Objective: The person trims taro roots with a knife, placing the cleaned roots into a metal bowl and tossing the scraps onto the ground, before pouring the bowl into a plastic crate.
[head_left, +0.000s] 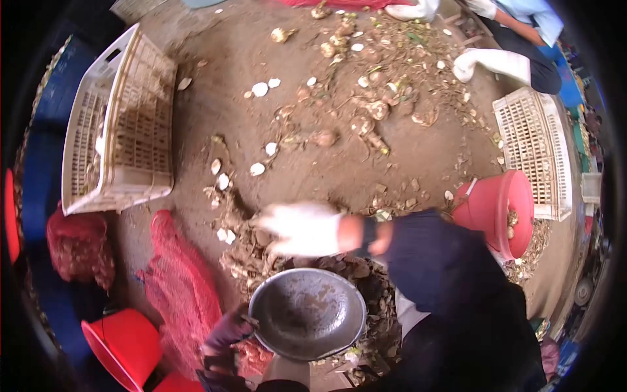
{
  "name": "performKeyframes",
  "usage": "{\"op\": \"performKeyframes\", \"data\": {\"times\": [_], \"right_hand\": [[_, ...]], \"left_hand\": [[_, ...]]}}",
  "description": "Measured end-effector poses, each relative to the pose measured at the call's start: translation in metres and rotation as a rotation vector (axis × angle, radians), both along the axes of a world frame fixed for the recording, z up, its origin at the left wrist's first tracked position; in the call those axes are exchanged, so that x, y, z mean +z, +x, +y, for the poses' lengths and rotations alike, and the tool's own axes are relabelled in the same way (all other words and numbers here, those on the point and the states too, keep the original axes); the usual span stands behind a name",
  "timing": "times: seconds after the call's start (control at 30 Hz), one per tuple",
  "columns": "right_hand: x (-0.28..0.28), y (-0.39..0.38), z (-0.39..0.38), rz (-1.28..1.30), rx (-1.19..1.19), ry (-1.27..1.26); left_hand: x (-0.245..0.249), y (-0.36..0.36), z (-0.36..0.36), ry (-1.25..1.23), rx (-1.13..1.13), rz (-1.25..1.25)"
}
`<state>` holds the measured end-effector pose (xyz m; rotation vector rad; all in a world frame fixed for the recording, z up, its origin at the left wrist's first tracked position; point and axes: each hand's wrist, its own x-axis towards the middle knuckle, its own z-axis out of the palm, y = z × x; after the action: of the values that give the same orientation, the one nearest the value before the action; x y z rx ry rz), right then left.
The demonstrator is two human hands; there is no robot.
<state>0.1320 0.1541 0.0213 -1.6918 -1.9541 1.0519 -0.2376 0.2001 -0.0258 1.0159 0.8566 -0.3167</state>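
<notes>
My right hand (304,228), in a white glove and blurred by motion, is over a heap of dirt-covered bulbs and roots (248,261) on the ground. Its fingers point left, and what they hold, if anything, cannot be made out. Just below it is a grey metal bowl (307,313) with wet or dirty patches inside and no bulbs in it. My left hand (232,330), in a dark glove, is at the bowl's left rim, its fingers partly hidden in shadow.
White plastic crates (140,117) (532,150) stand left and right. A pink bucket (493,209) lies tilted at right, a red bucket (124,346) at lower left. A red mesh bag (183,281) lies left. Another person's white-covered leg (496,65) is at upper right. Bulbs (375,110) lie scattered.
</notes>
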Motion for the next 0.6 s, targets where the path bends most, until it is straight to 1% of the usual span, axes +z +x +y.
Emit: {"op": "performKeyframes", "data": {"times": [0.03,0.07,0.1,0.13,0.2,0.27,0.33,0.4,0.43,0.5,0.53,0.57,0.6], "right_hand": [[0.009,0.024,-0.017,0.016,-0.061,-0.073],[0.025,0.045,-0.04,-0.087,-0.194,-0.134],[0.017,0.066,-0.069,-0.151,-0.312,-0.131],[0.011,0.084,-0.1,-0.26,-0.372,-0.124],[0.006,0.097,-0.16,-0.344,-0.529,-0.188],[-0.024,0.092,-0.22,-0.505,-0.531,-0.375],[-0.025,0.094,-0.24,-0.519,-0.279,-0.539],[-0.04,0.054,-0.264,-0.454,-0.548,-0.567],[-0.039,0.047,-0.265,-0.499,-0.576,-0.493],[-0.045,0.044,-0.266,-0.489,-0.621,-0.471],[-0.047,0.045,-0.266,-0.48,-0.655,-0.449],[-0.043,0.047,-0.262,-0.479,-0.611,-0.483],[-0.04,0.048,-0.26,-0.458,-0.57,-0.546]], "left_hand": [[0.015,0.016,0.01,0.137,-0.058,0.009],[0.033,0.032,0.02,0.269,-0.123,0.021],[0.047,0.047,0.029,0.332,-0.077,0.055],[0.054,0.066,0.041,0.4,-0.036,0.082],[0.054,0.111,0.065,0.818,-0.218,0.131],[0.058,0.172,0.083,0.904,-0.282,0.212],[0.04,0.206,0.093,1.159,-0.325,0.023],[0.028,0.28,0.103,1.44,-0.413,-0.037],[0.013,0.307,0.107,1.466,-0.438,-0.039],[-0.007,0.357,0.108,1.49,-0.466,-0.052],[-0.012,0.381,0.104,1.501,-0.519,0.027],[-0.018,0.399,0.098,1.509,-0.57,0.101],[-0.028,0.412,0.091,1.504,-0.568,0.082]]}}
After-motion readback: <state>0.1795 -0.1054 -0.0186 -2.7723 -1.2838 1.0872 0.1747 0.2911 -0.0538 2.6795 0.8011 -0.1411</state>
